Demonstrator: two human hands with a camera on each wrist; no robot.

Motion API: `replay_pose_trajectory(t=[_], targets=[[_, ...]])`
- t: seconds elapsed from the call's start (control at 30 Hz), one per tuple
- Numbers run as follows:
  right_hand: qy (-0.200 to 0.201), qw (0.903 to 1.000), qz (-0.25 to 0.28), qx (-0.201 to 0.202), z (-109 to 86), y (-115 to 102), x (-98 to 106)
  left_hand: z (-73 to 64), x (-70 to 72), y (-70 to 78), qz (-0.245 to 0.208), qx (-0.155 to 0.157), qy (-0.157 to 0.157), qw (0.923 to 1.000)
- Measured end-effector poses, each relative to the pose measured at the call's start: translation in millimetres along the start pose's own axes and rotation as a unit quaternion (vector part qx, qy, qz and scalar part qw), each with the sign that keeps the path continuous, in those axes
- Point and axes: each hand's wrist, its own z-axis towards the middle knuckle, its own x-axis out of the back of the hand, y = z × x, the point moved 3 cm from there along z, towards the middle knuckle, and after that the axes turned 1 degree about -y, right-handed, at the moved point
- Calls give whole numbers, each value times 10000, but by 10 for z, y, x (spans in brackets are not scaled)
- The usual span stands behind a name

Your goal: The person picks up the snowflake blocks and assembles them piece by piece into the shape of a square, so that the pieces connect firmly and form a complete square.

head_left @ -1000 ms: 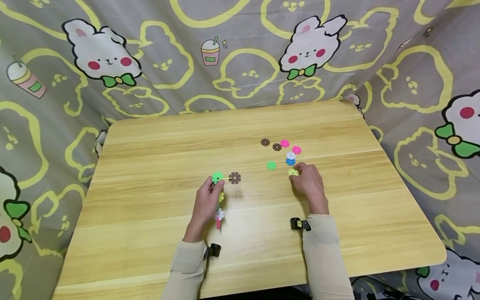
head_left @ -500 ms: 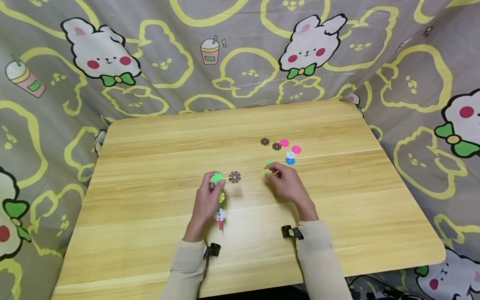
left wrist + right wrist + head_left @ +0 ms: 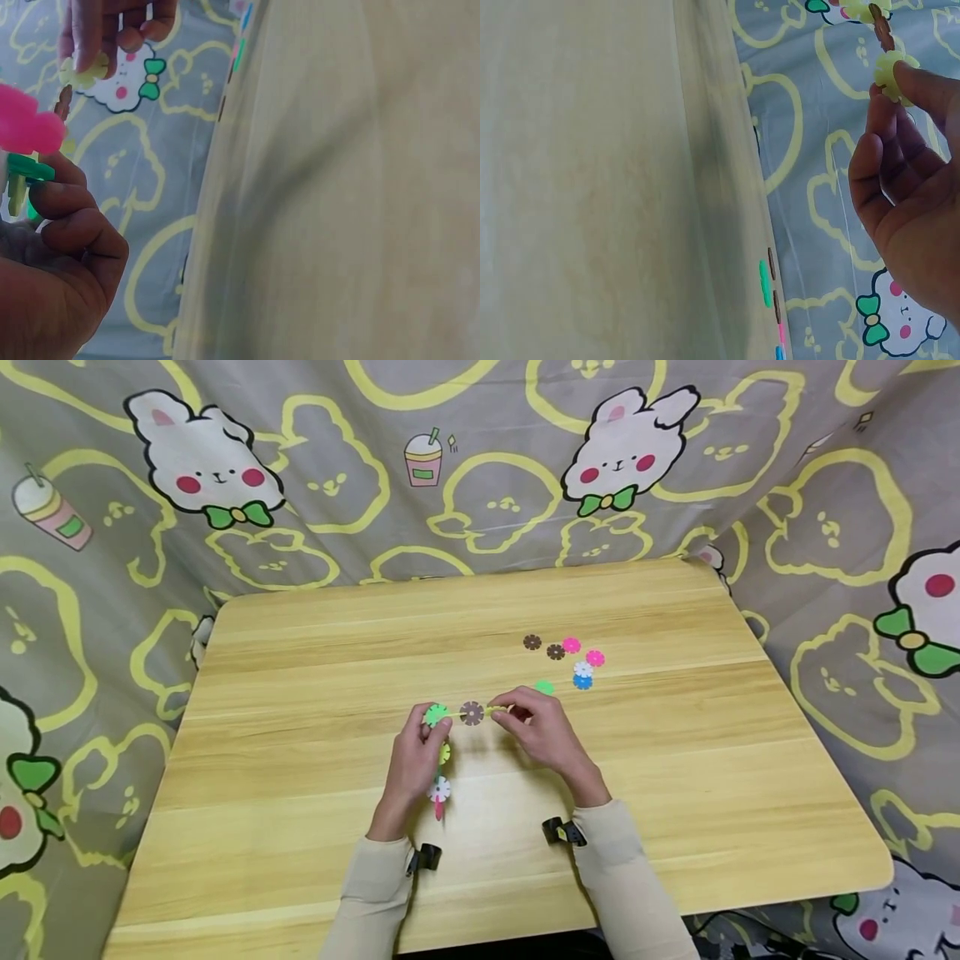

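My left hand [image 3: 411, 760] pinches a chain of notched plastic discs above the table. A green disc [image 3: 437, 715] shows at its fingertips, and a brown disc [image 3: 472, 713] projects to the right from a yellow one seen edge-on. Below hang a yellow disc, a white disc [image 3: 440, 789] and a pink disc [image 3: 438, 808]. Between thumb and fingers, my right hand [image 3: 551, 733] pinches a loose-looking yellow disc [image 3: 892, 75]. Its edge meets the brown disc's edge in the right wrist view; whether the notches interlock I cannot tell. The left fingers partly hide the chain.
On the wooden table [image 3: 300, 693], beyond my right hand, lie two brown discs [image 3: 555, 652], two pink discs [image 3: 595, 657], a white disc [image 3: 583, 669] overlapping a blue disc [image 3: 582, 682], and a green disc [image 3: 544, 687] partly covered by that hand. Patterned curtains surround the table.
My right hand has picked the yellow disc up from beside the blue one and carried it left to the brown disc. The left hand and chain have stayed nearly still.
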Motion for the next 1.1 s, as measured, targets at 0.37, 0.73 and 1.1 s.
replay_pose_trajectory(t=[0.37, 0.73, 1.1], targets=[[28, 9996, 52, 265, -14, 2, -2, 0, -8, 12, 57, -46, 36, 10000], [407, 9981, -255, 398, -7, -9, 1, 4, -65, 31, 96, 56, -337, 9994], [487, 9970, -180, 582, -11, -5, -42, 33, -102, 18, 143, 16, -648, 9978]])
